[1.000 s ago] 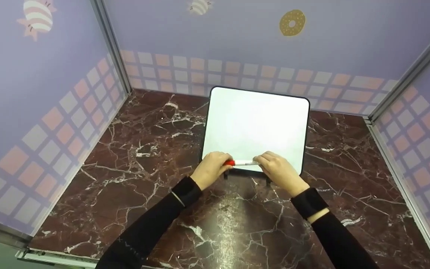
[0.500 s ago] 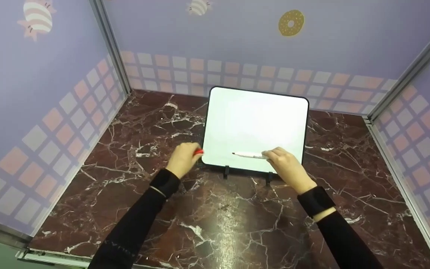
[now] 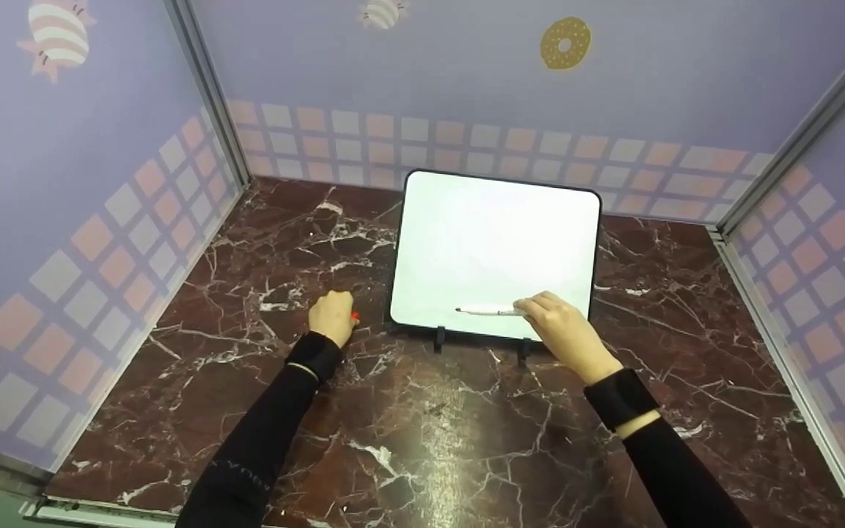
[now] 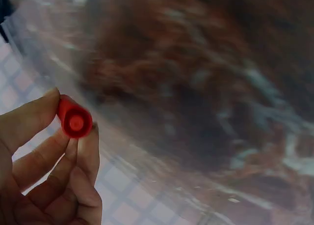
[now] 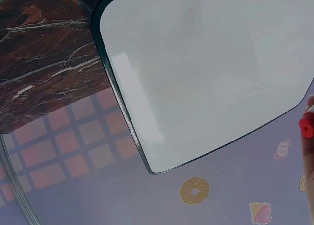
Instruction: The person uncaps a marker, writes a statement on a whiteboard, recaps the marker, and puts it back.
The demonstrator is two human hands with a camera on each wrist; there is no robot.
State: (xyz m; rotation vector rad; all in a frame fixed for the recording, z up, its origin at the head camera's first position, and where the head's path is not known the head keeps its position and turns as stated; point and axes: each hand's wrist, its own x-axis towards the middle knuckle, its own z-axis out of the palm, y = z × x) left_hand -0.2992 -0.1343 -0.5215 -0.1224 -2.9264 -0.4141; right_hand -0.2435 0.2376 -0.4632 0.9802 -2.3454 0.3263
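- Red cap (image 4: 74, 112), pinched between thumb and fingers of the left hand (image 3: 331, 319); the grip by its sides seems meant to leave the hollow mouth uncovered.
- White marker (image 3: 485, 310), uncapped, pinched near its rear by the right hand (image 3: 558, 323); holding it so far back probably keeps the dark tip free.
- Behind the marker stands the whiteboard (image 3: 496, 242); whether the tip touches it, I cannot tell. Black feet (image 3: 440, 339) show at its lower edge, likely to prop it at a slant.
- Left of the board, the left hand is over the marbled table (image 3: 430, 411), perhaps to keep the cap out of the way.
- Only the left wrist view looks into the cap, where a smaller ring sits; the head view gives just a red speck. Only the right wrist view catches the marker's red end (image 5: 307, 126), which the fingers cover from above.
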